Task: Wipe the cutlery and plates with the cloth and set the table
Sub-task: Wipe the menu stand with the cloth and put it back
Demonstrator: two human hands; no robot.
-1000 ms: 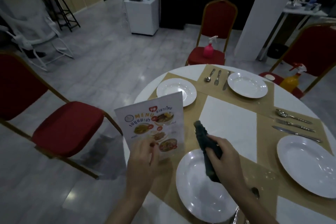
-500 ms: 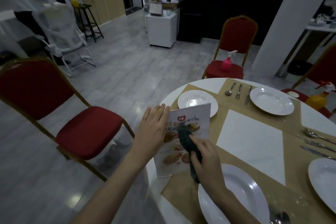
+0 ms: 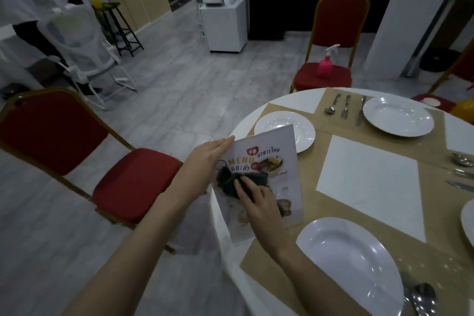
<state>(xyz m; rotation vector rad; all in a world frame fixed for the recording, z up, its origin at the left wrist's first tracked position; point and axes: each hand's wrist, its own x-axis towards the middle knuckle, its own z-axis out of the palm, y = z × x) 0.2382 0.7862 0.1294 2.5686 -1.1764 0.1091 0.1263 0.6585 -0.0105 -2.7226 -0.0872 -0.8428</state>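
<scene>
A printed menu card point(image 3: 279, 151) stands tilted at the near-left edge of the round white table point(image 3: 369, 182). My left hand point(image 3: 207, 164) supports the card from behind, fingers straight along its left edge. My right hand point(image 3: 259, 202) presses a dark cloth point(image 3: 230, 179) flat against the card's face. White plates lie on tan placemats: one near me point(image 3: 351, 264), one behind the card point(image 3: 302, 126), one farther back point(image 3: 397, 115). A spoon, fork and knife point(image 3: 345, 108) lie beside the far plate.
Red chairs stand at the left point(image 3: 77, 151) and at the far side, where a pink spray bottle point(image 3: 324, 65) sits on the seat. More cutlery point(image 3: 461, 169) lies at the right edge, and a spoon point(image 3: 420, 297) by the near plate. A yellow bottle point(image 3: 464, 110) peeks in at right.
The cloth went from being held bunched above the near plate to lying spread on the menu's face. My left hand shifted from the card's bottom to behind its left edge.
</scene>
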